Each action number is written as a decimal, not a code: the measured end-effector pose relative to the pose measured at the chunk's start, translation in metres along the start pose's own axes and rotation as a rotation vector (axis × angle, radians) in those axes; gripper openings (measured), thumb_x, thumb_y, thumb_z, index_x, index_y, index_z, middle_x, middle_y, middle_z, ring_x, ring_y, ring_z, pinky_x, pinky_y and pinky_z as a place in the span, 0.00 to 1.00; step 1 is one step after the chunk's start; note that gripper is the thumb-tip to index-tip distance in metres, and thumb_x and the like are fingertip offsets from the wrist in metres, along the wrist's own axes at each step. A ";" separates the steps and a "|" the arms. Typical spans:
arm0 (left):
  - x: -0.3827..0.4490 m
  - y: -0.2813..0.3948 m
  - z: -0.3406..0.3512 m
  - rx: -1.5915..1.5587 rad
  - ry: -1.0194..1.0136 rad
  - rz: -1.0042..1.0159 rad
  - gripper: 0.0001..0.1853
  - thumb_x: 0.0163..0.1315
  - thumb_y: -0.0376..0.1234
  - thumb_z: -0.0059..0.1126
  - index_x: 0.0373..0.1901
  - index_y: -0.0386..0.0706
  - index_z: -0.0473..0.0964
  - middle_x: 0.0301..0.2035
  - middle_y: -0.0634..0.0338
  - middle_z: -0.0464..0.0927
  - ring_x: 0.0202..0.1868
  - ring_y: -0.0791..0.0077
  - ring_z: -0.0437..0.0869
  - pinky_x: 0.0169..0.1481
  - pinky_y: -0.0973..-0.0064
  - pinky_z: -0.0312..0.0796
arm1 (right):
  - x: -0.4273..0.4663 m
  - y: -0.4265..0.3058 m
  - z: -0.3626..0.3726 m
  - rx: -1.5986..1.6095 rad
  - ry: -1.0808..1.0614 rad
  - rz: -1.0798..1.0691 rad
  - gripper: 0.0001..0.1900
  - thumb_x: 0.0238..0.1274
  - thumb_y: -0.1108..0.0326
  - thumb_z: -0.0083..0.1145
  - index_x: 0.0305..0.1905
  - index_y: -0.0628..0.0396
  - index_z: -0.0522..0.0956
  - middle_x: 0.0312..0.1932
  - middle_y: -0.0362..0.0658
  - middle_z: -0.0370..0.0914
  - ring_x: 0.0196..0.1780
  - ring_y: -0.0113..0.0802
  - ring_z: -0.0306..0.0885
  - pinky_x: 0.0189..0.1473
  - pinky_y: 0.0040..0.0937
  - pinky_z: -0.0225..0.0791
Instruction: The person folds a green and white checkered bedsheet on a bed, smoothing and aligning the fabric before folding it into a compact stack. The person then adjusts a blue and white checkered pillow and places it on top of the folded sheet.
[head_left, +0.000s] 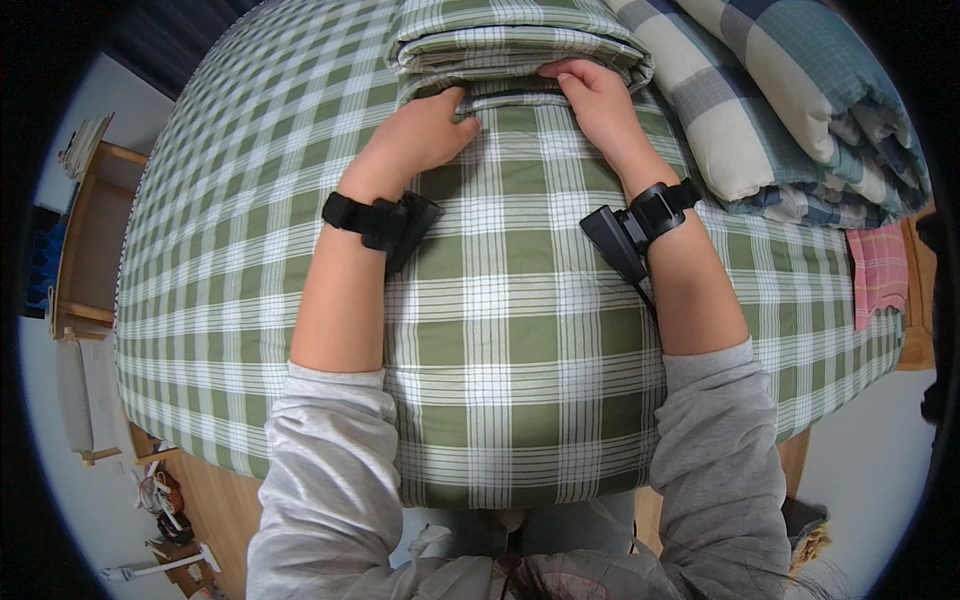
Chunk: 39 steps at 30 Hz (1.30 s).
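Observation:
A folded green-and-white plaid cloth (517, 41), in several thick layers, lies on a bed spread with matching plaid fabric (517, 300). At the left of the stack's near edge is my left hand (420, 131). Its thumb is spread apart, and some of its fingertips are hidden at the lower fold. My right hand (600, 97) touches the right part of the same edge, index finger along a layer and thumb just below. A dark gap shows between the lower layers. Whether either hand grips the cloth is not clear. Each wrist wears a black strapped device.
A folded blue, grey and cream checked quilt (735, 112) lies right of the stack. Pink plaid fabric (879, 274) hangs at the bed's right edge. To the left are a wooden shelf (86, 240) and a padded seat (75, 397). Various items (161, 499) lie on the floor.

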<state>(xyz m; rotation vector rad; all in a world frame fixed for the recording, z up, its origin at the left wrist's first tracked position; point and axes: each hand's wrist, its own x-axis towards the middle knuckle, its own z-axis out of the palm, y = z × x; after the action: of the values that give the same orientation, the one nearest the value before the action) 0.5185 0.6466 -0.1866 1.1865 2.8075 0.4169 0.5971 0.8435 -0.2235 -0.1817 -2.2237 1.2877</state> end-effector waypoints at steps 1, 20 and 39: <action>0.000 0.000 0.000 0.018 -0.007 -0.001 0.27 0.60 0.45 0.46 0.57 0.39 0.64 0.46 0.44 0.76 0.49 0.51 0.76 0.53 0.62 0.69 | -0.001 0.000 0.000 -0.008 -0.001 0.031 0.12 0.63 0.72 0.44 0.45 0.61 0.78 0.43 0.41 0.79 0.48 0.27 0.73 0.53 0.24 0.63; -0.001 0.000 0.002 0.031 -0.013 0.016 0.27 0.60 0.46 0.47 0.57 0.38 0.65 0.47 0.44 0.75 0.50 0.53 0.76 0.54 0.63 0.69 | 0.000 0.005 0.000 0.009 0.014 -0.006 0.12 0.61 0.70 0.45 0.42 0.59 0.79 0.38 0.41 0.79 0.42 0.28 0.74 0.47 0.25 0.64; -0.002 0.002 -0.002 0.011 -0.065 0.006 0.33 0.59 0.49 0.49 0.60 0.38 0.62 0.49 0.41 0.73 0.53 0.48 0.73 0.56 0.64 0.66 | 0.002 0.016 0.004 0.030 0.052 -0.034 0.12 0.55 0.66 0.48 0.38 0.54 0.82 0.28 0.42 0.80 0.29 0.30 0.74 0.35 0.28 0.67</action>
<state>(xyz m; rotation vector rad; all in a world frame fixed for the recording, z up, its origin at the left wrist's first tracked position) 0.5205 0.6463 -0.1843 1.1892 2.7554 0.3571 0.5907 0.8497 -0.2370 -0.1627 -2.1535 1.2832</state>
